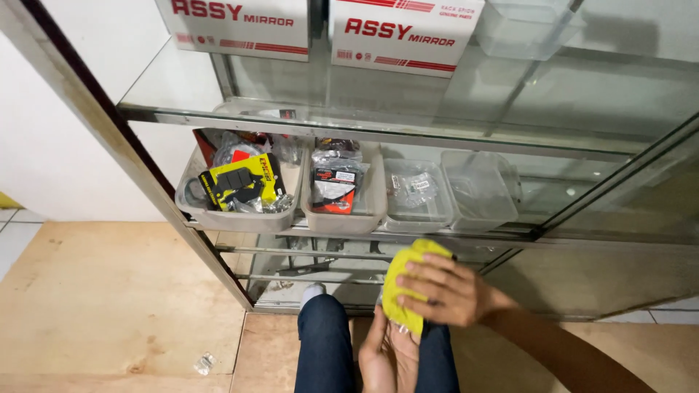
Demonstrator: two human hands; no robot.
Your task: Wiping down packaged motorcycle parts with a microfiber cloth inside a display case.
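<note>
- Head view, looking down at a glass cabinet point(466, 102) w/ metal frame; person's knees in dark jeans point(324, 349) at bottom centre.
- Right hand point(445, 290), lower centre-right of frame: fingers spread and pressed flat on a yellow cloth point(403, 280), pinning it more than clenching it.
- Left hand point(384, 356), bottom centre, just under the cloth: palm up, fingers loosely cupped around a small clear-wrapped item point(402, 331), only partly seen; can't tell what it is. Cloth's lower edge lies over it.
- Cloth sits between both hands, just in front of the cabinet's lower shelf edge, above the knees.
- Mid shelf, centre of frame: row of four clear plastic bins. Leftmost bin point(240, 215) holds a yellow-black packet point(240, 182) plus bagged parts; second bin point(342, 215) has red-black packets; third bin point(415, 211) a few small bags; fourth bin point(480, 193) looks see-through, contents unclear.
- Top shelf, upper frame: two white boxes w/ red print point(400, 33), clear tub point(524, 25) to their right.
- Lower left: tan floor point(109, 291) w/ a small crumpled clear wrapper point(204, 362) on it.
</note>
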